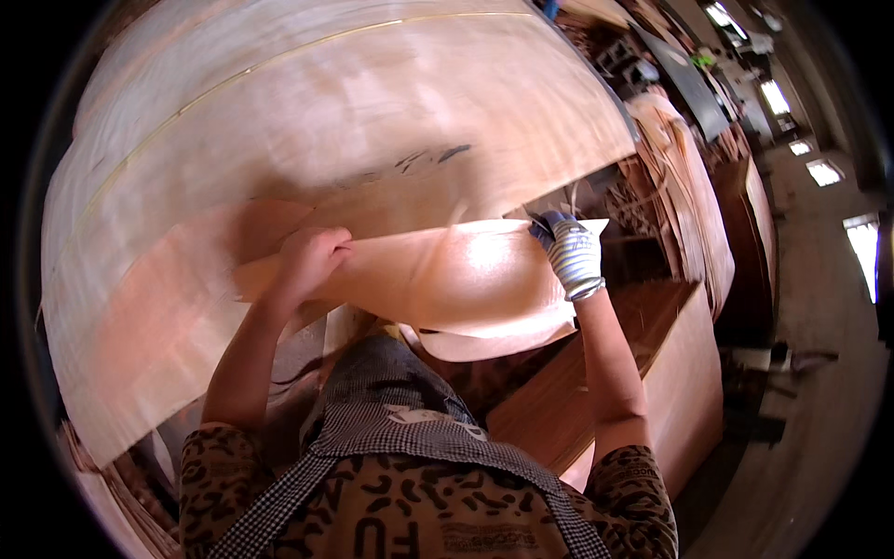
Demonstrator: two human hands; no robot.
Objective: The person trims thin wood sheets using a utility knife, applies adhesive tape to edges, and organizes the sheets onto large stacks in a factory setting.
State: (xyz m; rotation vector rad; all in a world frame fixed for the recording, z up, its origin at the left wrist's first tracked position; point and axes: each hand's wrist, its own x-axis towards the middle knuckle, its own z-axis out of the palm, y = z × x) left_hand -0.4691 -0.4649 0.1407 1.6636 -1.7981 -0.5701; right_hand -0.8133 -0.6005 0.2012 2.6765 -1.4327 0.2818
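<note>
We've got fingers clamped, bare left hand (pixel 317 257) at ten o'clock, striped-gloved right hand (pixel 575 257) at two, on this curved tan wood-veneer sheet (pixel 419 270) at our twelve, probably light, bendy, splitty, so edges only.

The fingertips of the left hand (pixel 315 256) are curled out of sight, so its grip on the veneer (pixel 438 275) shows only partly. On the right hand (pixel 572 253), the dark fingertips are too small to be told apart. The veneer hides some of the big sheet (pixel 363 102), which the upper edge cuts. The lower edge cuts the shirt (pixel 419 508). Far clutter (pixel 643 70) is blurred.
</note>
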